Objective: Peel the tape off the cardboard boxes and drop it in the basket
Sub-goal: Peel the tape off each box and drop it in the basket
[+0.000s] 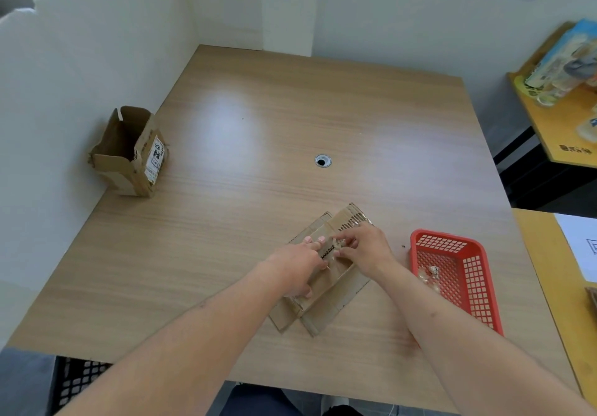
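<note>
A flattened cardboard box lies on the wooden table near the front edge. My left hand rests flat on it, fingers straight, holding it down. My right hand pinches clear tape at the middle of the box. More clear tape shows at the box's far corner. A red plastic basket stands just right of the box, with crumpled tape pieces inside. An opened upright cardboard box with a white label stands at the table's left edge.
A round cable hole sits in the table's middle. White partition walls close off the left and back. A yellow side table with packages is at the right, and a black crate is below the front left.
</note>
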The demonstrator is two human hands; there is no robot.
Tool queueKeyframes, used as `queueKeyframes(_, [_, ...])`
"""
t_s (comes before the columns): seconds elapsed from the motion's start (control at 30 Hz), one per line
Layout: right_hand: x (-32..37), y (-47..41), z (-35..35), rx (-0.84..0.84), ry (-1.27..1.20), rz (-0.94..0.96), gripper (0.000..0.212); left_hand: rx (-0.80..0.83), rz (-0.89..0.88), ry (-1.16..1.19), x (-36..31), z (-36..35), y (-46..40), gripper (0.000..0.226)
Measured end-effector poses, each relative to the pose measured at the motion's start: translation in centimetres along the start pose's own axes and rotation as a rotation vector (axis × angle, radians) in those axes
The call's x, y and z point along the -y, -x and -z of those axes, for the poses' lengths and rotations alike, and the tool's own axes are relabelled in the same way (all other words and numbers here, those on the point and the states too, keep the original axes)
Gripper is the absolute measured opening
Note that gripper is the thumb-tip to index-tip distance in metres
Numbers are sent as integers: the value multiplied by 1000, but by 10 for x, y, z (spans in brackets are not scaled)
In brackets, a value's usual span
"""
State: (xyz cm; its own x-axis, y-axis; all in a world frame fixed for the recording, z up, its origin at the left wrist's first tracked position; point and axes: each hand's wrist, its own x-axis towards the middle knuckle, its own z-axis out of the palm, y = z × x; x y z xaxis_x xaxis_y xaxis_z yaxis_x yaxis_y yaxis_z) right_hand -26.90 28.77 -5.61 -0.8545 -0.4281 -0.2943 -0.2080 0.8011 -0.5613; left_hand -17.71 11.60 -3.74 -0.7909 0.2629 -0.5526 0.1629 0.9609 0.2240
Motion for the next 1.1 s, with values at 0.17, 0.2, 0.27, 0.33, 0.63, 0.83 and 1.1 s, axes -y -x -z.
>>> queueKeyframes(0.17, [-5,2,-2,-139,-133,-82,25,13,-5,-10,1,1,-1,83])
queueKeyframes(0.2, [-6,1,-2,-177,-190,-132,24,18,-10,-14,2,2,-1,83])
queueKeyframes(0.27, [-9,-1,0,-243,-382,-247,19,29,-21,-21,3,4,0,83])
queueKeyframes(0.33, [-13,-2,6,-300,-606,-360,15,32,-24,-15,4,5,1,83])
queueKeyframes(0.63, [-19,6,16,-304,-122,-5,25,-88,28,5,-16,-1,-10,71])
queueKeyframes(0.83, [-22,6,20,-4,215,169,36,-224,251,-28,-50,-21,-32,83])
queueKeyframes(1.1, [-25,8,17,-58,222,184,21,-185,232,-14,-42,-15,-40,78])
